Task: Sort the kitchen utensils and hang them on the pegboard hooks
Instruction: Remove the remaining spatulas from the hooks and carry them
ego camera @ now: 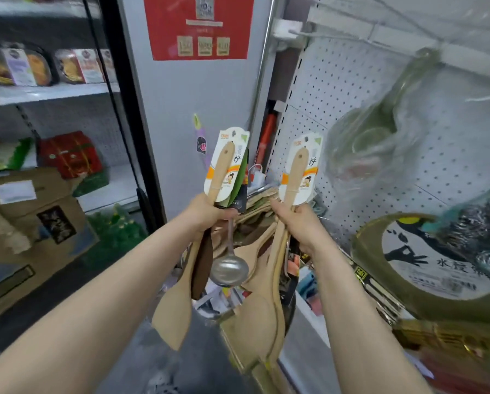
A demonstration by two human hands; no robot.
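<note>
Lettering on the paper header cards (229, 163) is reading only in part: we are making out an orange band, a small cartoon figure and one large Chinese character on each, while a dark card behind the left one is showing the letters "AYI". We are holding the utensils handles-up in both fists, in the air just in front of the white pegboard (337, 89) and apart from it. Our left hand (209, 211) is curling tight round a pale wooden spatula (172, 308), a dark brown spatula (202, 265) and a steel ladle (229, 270). Our right hand (297, 220) is clamping a bundle of wooden spatulas (262, 317). We are standing in a shop aisle, facing a grey panel with a red poster (198, 27) that is carrying a blurred square code. A wire hook (309, 34) is sticking out near the top of the board. On our left, a glass-fronted cooler (19, 66) is displaying trays of packed food above a cardboard box (30, 223). On our right, a clear bag (380, 132) is hanging against the board, blurred, and a round green pack (425, 265) is showing a drawn hand and characters beginning with "水". Below our hands, more packaged goods are lying heaped.
</note>
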